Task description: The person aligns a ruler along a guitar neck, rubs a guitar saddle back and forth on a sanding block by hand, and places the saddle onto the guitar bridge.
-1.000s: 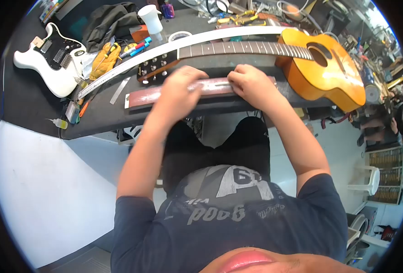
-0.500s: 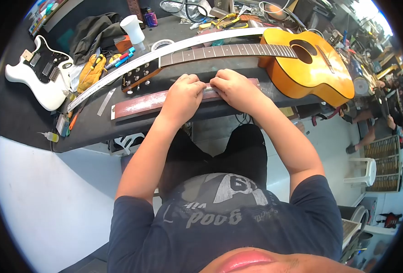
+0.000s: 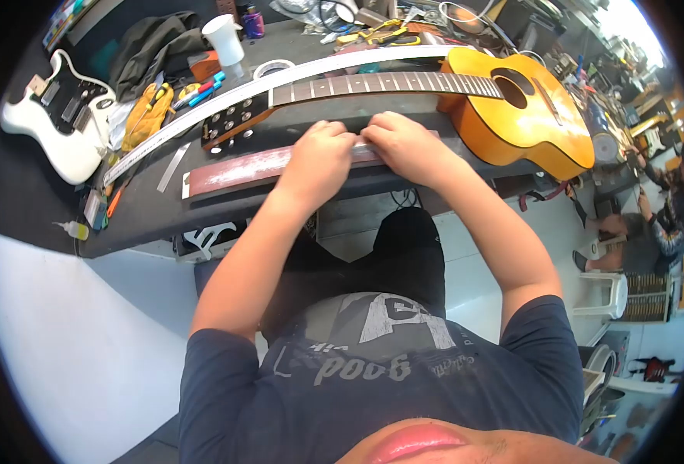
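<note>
A long reddish-brown bar [image 3: 238, 172], its top streaked with whitish dust, lies along the front edge of the dark workbench. Both hands rest over its right half, close together. My left hand [image 3: 323, 158] is closed, fingertips pressed down on the bar's top. My right hand [image 3: 405, 147] is closed the same way beside it. Whatever the fingers pinch is hidden, apart from a small pale sliver between the hands. Just behind them lies an acoustic guitar [image 3: 477, 100], face up, its headstock [image 3: 238, 122] to the left and its orange body to the right.
A long white straightedge [image 3: 296, 75] lies behind the guitar neck. On the left are a white electric guitar body [image 3: 44, 124], a yellow glove [image 3: 147, 116] and a small bottle [image 3: 75, 230]. A white cup [image 3: 223, 40] stands farther back. Another person [image 3: 655, 224] sits at far right.
Both hands, still closed, have shifted slightly along the bar and drawn closer together. The whole view has moved a little, and the person at far right shows more fully.
</note>
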The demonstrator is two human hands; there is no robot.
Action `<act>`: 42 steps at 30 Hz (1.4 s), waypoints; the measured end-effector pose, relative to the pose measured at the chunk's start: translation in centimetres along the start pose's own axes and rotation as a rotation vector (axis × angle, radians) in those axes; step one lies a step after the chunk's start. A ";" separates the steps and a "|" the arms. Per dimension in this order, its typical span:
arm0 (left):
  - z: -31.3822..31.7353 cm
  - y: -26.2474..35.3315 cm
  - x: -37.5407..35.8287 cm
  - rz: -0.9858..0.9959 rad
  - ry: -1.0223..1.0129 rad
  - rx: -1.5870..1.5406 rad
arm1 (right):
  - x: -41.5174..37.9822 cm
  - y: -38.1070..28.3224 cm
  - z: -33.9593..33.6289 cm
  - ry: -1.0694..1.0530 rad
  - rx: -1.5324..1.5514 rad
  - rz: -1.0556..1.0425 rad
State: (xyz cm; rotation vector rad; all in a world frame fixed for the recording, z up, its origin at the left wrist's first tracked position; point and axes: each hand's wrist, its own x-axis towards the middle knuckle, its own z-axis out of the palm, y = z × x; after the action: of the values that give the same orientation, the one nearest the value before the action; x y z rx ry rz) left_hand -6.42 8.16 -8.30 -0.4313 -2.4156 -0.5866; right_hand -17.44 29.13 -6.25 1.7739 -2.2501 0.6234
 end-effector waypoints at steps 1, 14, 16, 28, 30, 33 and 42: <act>-2.1 -0.6 -1.3 -0.018 -0.004 0.003 | 1.7 -1.2 1.1 0.002 0.016 -0.032; -7.3 -3.8 -4.7 -0.063 -0.057 0.026 | 5.9 -5.2 5.2 0.075 0.022 -0.096; -1.9 -1.6 -1.1 0.019 -0.057 -0.014 | 1.2 -2.4 1.9 0.069 -0.030 0.029; -5.4 -4.0 -3.7 -0.073 -0.013 0.041 | 5.7 -3.9 4.5 0.086 0.026 -0.069; -11.6 -5.4 -7.1 -0.227 -0.073 0.172 | 10.9 -7.6 8.1 0.128 0.108 -0.189; -16.5 -7.6 -9.9 -0.334 -0.105 0.153 | 15.4 -11.2 12.0 0.151 0.019 -0.290; 1.7 -0.6 0.8 0.020 -0.004 0.001 | -0.4 -0.6 0.1 0.081 -0.097 0.040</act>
State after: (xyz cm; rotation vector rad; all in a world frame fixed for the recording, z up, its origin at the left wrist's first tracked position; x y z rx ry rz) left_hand -8.12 8.65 -9.17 -0.4566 -2.4129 -0.5762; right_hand -16.78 29.32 -6.34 1.6328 -2.2276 0.5726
